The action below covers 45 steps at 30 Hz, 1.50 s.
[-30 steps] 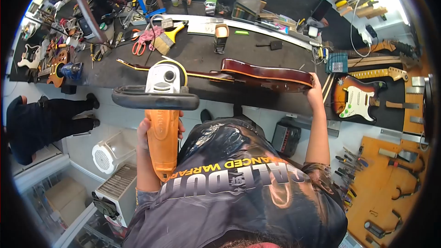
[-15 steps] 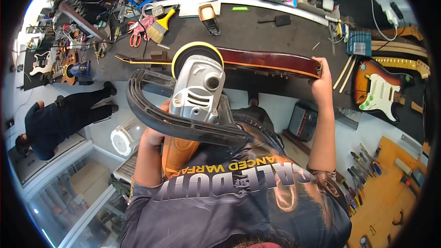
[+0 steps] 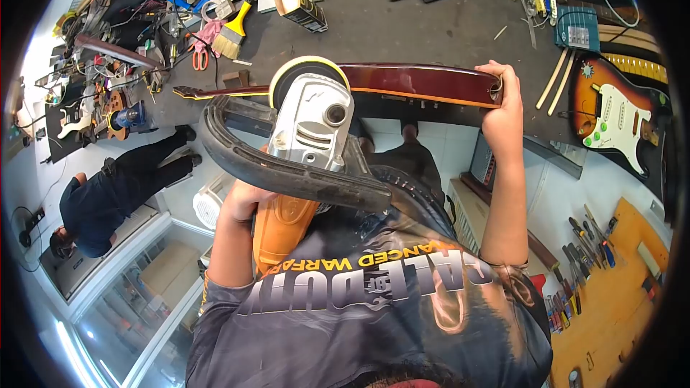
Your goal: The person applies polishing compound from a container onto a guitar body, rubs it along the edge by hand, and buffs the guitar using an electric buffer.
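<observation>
Gripping polisher (image 3: 309,136), left hand (image 3: 248,199) closed round its housing. Since a second ago, pad (image 3: 293,80) has shifted toward right hand (image 3: 503,111); now overlaps guitar (image 3: 417,85), contact unclear. Right hand, half-curled, holds guitar's tail end.

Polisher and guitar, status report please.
Left hand gripping polisher. Right hand holding guitar by its body end. Polisher blocks view of guitar's middle; contact unclear.
</observation>
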Tool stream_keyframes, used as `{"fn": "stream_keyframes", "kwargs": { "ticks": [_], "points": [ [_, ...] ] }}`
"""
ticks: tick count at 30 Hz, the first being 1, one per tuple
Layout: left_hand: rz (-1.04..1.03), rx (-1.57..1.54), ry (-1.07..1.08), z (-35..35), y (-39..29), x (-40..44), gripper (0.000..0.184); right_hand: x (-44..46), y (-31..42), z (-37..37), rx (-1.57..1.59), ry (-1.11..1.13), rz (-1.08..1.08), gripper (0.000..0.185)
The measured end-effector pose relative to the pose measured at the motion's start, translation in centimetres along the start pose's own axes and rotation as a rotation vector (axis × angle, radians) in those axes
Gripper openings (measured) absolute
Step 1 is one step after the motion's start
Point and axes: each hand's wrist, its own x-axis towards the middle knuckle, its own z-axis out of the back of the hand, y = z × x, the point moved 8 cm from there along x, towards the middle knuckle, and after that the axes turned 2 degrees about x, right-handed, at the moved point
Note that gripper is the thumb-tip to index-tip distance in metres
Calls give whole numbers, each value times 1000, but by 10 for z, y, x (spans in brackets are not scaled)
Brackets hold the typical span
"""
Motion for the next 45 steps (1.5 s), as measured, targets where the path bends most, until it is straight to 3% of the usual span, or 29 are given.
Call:
{"fn": "stream_keyframes", "kwargs": {
  "ticks": [14,38,45],
  "points": [
    [-62,10,-30,9,12,5,121,-10,12,2,-21,-43,67,55],
    [-21,-69,-9,3,16,8,107,-11,12,0,-24,-38,91,57],
    [-75,-418,246,-44,2,8,98,-3,7,1,-29,-49,94,56]
  ]
}}
